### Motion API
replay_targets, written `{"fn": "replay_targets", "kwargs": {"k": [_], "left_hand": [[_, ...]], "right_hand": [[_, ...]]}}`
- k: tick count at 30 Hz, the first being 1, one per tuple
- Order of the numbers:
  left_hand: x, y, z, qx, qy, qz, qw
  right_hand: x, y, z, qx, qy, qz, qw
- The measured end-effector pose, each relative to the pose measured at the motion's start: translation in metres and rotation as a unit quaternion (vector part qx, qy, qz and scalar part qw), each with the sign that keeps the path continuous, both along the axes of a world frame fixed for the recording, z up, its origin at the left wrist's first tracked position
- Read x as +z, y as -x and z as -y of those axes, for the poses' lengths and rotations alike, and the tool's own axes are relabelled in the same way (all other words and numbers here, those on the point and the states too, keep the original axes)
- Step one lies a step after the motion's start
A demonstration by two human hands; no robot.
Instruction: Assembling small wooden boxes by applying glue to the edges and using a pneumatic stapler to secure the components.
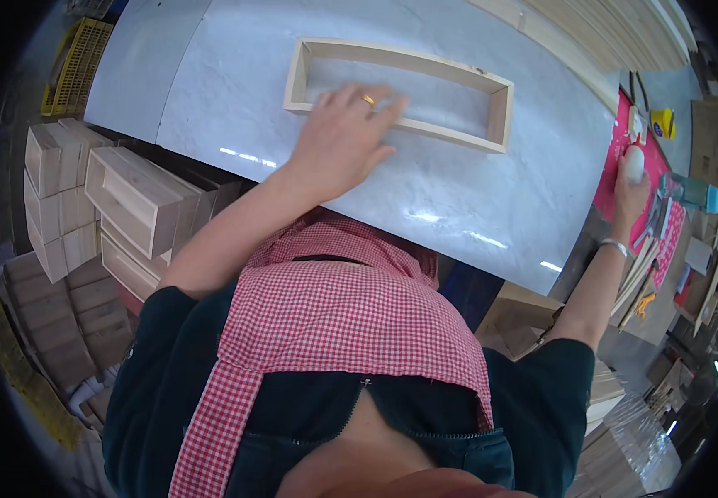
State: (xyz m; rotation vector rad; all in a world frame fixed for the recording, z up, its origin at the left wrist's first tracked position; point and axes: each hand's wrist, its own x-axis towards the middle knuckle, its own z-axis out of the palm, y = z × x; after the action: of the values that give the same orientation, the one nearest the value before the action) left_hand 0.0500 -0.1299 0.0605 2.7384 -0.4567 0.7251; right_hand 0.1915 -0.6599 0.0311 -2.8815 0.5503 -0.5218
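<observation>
A long rectangular frame of pale wood (458,139) lies on the grey-white marbled tabletop. Over its near side reaches my left hand (338,137), fingers stretched and slightly blurred, with a gold ring on one of them. Whether the fingertips touch the wood, I cannot tell. Off to the right, my right hand (631,195) is wrapped round a white, rounded bottle (634,164) with what looks like a red tip, above a red-pink surface. My palm hides the bottle's lower part.
Long wooden strips (616,33) lie at the far right. Beyond my right hand are a yellow tub (663,124) and a clear jar with a teal lid (691,193). Wooden boxes (131,199) are stacked left of the table (234,100), below a yellow crate (77,66).
</observation>
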Motion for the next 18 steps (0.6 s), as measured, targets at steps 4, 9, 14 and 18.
{"fn": "replay_targets", "kwargs": {"k": [4, 9, 14, 18], "left_hand": [[-0.022, 0.016, 0.002, -0.035, 0.021, -0.044, 0.998], [-0.040, 0.038, -0.011, -0.050, 0.042, 0.037, 0.997], [-0.038, 0.050, -0.016, -0.052, 0.059, 0.050, 0.996], [0.003, 0.055, -0.006, -0.045, 0.033, -0.031, 0.998]], "right_hand": [[-0.030, -0.033, 0.027, -0.088, 0.057, -0.064, 0.992], [-0.042, -0.030, 0.062, -0.115, -0.059, 0.094, 0.987], [0.037, 0.010, -0.047, -0.062, -0.381, 0.298, 0.873], [0.079, 0.074, -0.119, 0.026, -0.440, 0.385, 0.811]]}}
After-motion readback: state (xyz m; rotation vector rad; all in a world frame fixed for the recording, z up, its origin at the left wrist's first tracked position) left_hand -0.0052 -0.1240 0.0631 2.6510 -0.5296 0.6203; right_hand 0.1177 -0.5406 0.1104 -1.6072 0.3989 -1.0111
